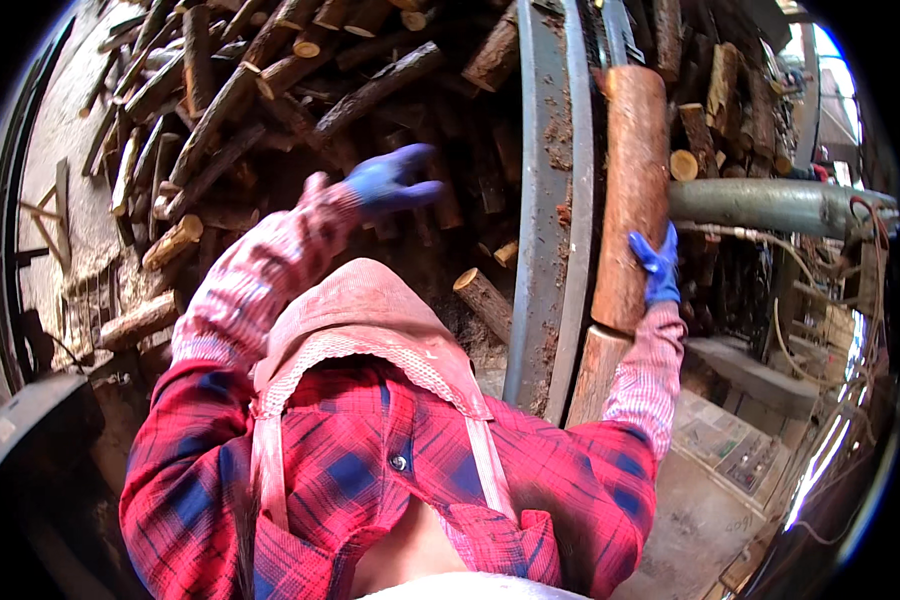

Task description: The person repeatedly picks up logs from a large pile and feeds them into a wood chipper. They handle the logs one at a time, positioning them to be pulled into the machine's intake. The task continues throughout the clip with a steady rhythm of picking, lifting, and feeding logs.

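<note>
Right hand (658, 268), half-spread, touches a log (635, 150) beside the metal rail (542, 200)'s right edge (flat palm should steady best); left hand (394, 182) spread, empty.

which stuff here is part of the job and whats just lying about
Likely in the job:
thick log, right hand on it
second log at its end
metal channel alongside

Probably just lying about:
heaped logs
flat sheet, lower right

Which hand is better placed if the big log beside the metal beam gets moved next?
Right, most likely: the right hand rests against the big log. The left hand is out over the woodpile, across the metal beam, fingers spread and apparently empty.
</note>
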